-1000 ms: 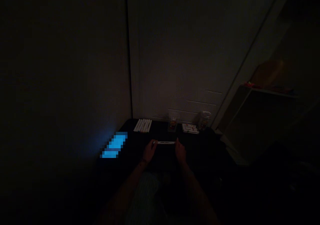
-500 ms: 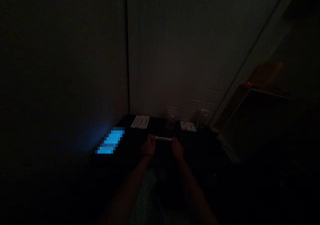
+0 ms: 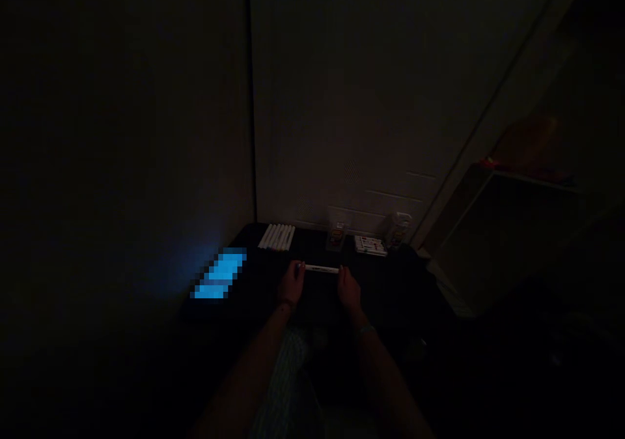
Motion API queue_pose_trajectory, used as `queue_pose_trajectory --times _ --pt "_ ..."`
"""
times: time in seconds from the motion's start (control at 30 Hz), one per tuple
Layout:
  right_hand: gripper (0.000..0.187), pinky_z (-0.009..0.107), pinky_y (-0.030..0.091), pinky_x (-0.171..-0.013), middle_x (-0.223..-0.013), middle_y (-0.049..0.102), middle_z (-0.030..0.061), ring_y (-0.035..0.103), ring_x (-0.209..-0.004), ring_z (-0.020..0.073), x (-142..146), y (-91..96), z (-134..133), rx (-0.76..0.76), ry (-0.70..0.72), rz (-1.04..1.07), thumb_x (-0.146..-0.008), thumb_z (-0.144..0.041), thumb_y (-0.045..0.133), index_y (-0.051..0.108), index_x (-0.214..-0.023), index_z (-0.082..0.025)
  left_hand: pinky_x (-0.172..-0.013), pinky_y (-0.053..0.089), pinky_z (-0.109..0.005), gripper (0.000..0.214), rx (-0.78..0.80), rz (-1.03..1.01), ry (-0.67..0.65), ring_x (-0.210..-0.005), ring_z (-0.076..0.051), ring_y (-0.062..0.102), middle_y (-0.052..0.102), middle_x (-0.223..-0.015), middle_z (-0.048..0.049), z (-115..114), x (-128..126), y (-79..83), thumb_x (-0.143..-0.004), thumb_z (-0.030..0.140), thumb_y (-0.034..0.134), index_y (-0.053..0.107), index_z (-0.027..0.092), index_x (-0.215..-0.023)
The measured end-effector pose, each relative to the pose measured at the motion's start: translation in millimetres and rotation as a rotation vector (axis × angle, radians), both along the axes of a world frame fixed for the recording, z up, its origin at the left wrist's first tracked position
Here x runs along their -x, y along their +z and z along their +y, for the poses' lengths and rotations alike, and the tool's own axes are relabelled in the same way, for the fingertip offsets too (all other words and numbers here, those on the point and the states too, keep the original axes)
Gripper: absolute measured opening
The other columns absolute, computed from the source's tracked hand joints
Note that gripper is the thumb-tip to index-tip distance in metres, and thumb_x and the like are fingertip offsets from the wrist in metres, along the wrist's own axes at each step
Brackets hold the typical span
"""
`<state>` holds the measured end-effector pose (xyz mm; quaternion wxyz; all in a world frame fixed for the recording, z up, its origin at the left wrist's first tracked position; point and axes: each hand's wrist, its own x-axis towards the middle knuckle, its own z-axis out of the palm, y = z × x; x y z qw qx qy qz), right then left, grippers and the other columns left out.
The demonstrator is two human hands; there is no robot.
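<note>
A slim white marker [image 3: 321,269] lies level between my two hands, above the dark table. My left hand [image 3: 291,284] is closed on its left end, and my right hand [image 3: 348,287] pinches the right end. Dark print shows along the marker's middle. Behind my left hand, several white markers [image 3: 277,237] rest side by side in a row. Past my right hand lies a stack of white markers [image 3: 370,245]. The dim light hides the finer details of my fingers.
A clear plastic case [image 3: 336,236] stands at the back of the table [image 3: 234,302], and another clear case [image 3: 399,229] stands right of the stack. A glowing blurred screen [image 3: 219,274] lies at the left. Walls border the table behind and left; a shelf [image 3: 532,182] is at right.
The whole view has shifted slightly, with things appearing a little further right. Both hands keep their hold on the marker, which looks slightly more level.
</note>
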<state>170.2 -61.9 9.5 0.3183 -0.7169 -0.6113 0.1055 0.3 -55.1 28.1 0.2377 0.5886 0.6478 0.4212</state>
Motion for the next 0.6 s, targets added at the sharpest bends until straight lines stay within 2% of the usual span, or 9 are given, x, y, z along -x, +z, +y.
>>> queue_pose_trajectory --times 0.2,0.4,0.6 --pt "0.047 0.023 0.034 -0.061 -0.081 0.059 0.0054 0.056 -0.073 0.0149 0.8 2.2 -0.7 0.015 0.0 0.012 -0.086 -0.045 0.01 0.05 -0.093 -0.02 -0.059 0.033 -0.021 0.039 0.059 0.122 -0.005 -0.073 -0.014 0.055 0.06 -0.084 -0.0026 2.0 0.6 -1.9 -0.081 0.051 0.021 0.047 0.025 -0.095" --pt "0.048 0.023 0.035 -0.061 -0.08 0.059 0.0041 0.056 -0.072 0.0147 1.0 6.4 -2.4 0.009 0.018 0.051 -0.086 -0.047 0.011 0.05 -0.093 -0.021 -0.057 0.031 -0.023 0.042 0.066 0.227 0.048 -0.073 -0.016 0.055 0.06 -0.085 -0.0057 5.2 -3.4 -6.6 -0.081 0.05 0.017 0.045 0.023 -0.097" --pt "0.048 0.024 0.034 -0.065 -0.082 0.06 0.0065 0.056 -0.075 0.0161 1.7 9.6 -3.7 0.017 0.009 0.097 -0.085 -0.048 0.014 0.05 -0.099 -0.02 -0.059 0.032 -0.024 0.041 0.097 0.311 0.042 -0.072 -0.016 0.056 0.061 -0.083 -0.007 2.4 -6.9 -2.4 -0.082 0.047 0.018 0.044 0.02 -0.098"
